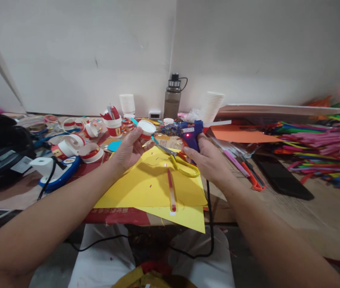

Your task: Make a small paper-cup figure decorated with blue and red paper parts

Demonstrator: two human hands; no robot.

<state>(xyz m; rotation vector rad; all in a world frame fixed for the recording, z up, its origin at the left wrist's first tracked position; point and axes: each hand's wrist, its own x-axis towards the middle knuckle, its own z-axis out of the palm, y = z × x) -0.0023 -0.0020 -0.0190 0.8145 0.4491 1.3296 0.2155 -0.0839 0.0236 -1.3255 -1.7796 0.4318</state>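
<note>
In my left hand (129,150) is the cut-down base of a paper cup (146,129), white with a red band, gripped at its edge. My right hand (202,154) is wrapped round the handle of a blue hot glue gun (192,138). A red light glows on the gun's side, a white glue stick (222,123) juts from its back, and its nozzle points left toward the cup base. Beneath the hands lie yellow paper sheets (140,188), with yellow-handled scissors (184,166) and a red pen (171,190) on them.
A water bottle (172,102) and stacked paper cups (213,106) stand by the wall. Cut cups (64,150) and a blue-and-white device (58,174) are at left. A phone (282,176) and colourful pipe cleaners (322,146) lie at right. The gun's black cord (210,224) hangs over the table edge.
</note>
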